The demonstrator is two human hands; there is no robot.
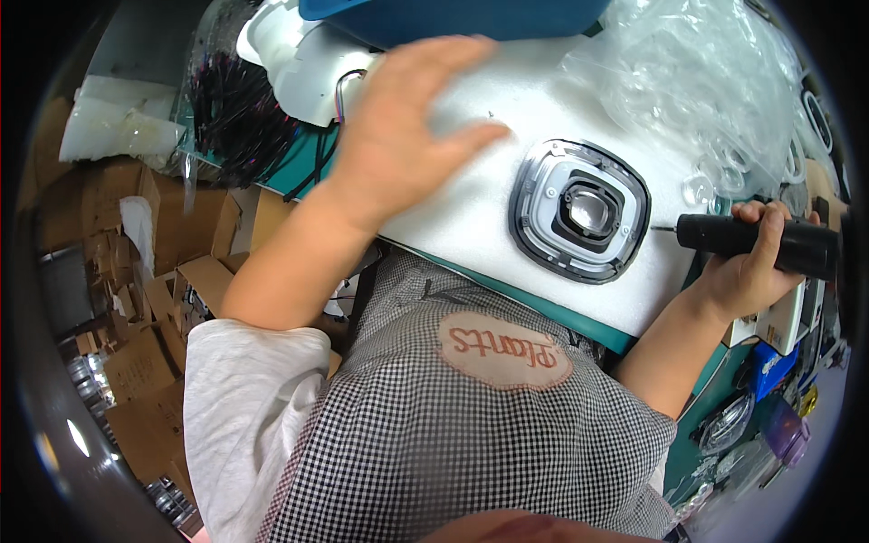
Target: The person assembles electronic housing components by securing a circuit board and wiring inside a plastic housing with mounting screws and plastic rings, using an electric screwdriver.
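Note:
A rounded-square housing (pixel 545 226) in black, grey and white, with a clear round lens (pixel 588 212) at its centre, lies flat on a white foam sheet (pixel 462 213). My right hand (pixel 756 258) is wrapped round a black electric screwdriver (pixel 724 235). Its thin bit points left and ends just short of the housing's right edge. My left hand (pixel 407 127), slightly blurred, hovers over the sheet left of the housing. Its thumb and fingers are stretched apart, with nothing held. A tiny dark piece, perhaps a screw (pixel 491 114), sits near the left thumb.
At the far edge stands a blue bin (pixel 453 20). Clear plastic bags (pixel 688 81) with rings cover the far right. White moulded shells (pixel 312 72) and bundled dark wires (pixel 237 113) lie far left. Cardboard boxes (pixel 149 362) fill the left side; assorted parts crowd the lower right.

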